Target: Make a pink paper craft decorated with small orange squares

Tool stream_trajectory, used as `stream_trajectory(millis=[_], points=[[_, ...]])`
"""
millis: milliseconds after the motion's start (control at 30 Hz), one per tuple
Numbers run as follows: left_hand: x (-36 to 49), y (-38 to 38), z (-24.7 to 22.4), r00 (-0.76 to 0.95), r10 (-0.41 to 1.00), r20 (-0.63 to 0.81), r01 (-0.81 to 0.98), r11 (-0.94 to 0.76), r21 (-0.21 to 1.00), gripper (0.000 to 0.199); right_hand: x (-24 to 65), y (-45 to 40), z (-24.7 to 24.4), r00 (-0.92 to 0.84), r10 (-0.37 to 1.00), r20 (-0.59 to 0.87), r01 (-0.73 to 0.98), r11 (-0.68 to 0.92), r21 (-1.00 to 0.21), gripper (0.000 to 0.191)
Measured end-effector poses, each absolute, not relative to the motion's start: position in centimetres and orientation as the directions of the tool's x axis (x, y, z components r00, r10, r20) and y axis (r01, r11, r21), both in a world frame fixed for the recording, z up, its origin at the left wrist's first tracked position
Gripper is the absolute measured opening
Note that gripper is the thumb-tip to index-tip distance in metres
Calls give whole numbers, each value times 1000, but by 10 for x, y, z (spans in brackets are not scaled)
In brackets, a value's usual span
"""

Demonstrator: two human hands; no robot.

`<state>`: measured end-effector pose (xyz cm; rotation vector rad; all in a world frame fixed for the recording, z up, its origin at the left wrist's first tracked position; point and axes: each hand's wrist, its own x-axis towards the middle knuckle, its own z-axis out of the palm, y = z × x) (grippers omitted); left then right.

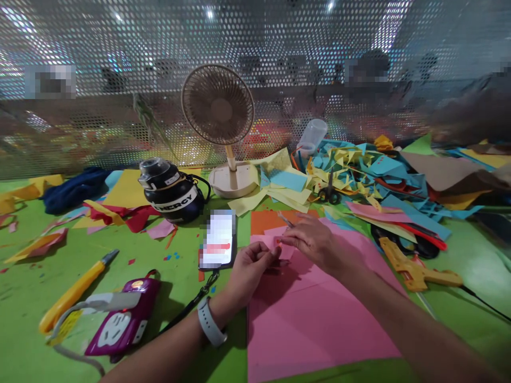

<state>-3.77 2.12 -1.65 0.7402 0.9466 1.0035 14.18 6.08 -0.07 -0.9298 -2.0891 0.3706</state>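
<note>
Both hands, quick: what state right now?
Left hand: closed, fingers curled; anything held can't be made out.
Right hand: closed, holding a slim tool.

Red bit (278, 242) too small to tell; phone screen (217, 239) part-blurred (mosaic); glue-gun cord (485, 303) cut off.

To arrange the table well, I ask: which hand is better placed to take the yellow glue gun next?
Probably the right hand: the glue gun lies nearer it, right of the pink paper; the left hand would reach across. The right hand seems occupied, though.
</note>
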Motion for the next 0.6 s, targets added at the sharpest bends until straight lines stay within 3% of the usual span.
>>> stream_trajectory(millis=[233, 333, 467, 533, 600], points=[[-38, 22, -19, 242, 917, -316, -367, 388, 845, 46, 141, 55, 9, -396, 502, 769, 608, 771, -190, 22], [-38, 23, -18, 230, 919, -320, -371, 387, 844, 48, 152, 59, 14, -249, 528, 812, 677, 695, -244, 24], [-38, 23, -18, 215, 917, -335, -365, 394, 844, 48, 178, 78, 13, 64, 606, 793, 825, 415, -383, 30], [-38, 24, -18, 212, 923, -321, -360, 379, 853, 47, 185, 85, 10, 85, 616, 783, 863, 348, -367, 24], [-39, 24, -19, 208, 930, -303, -361, 361, 860, 46, 180, 83, 7, 13, 648, 761, 852, 392, -348, 22]])
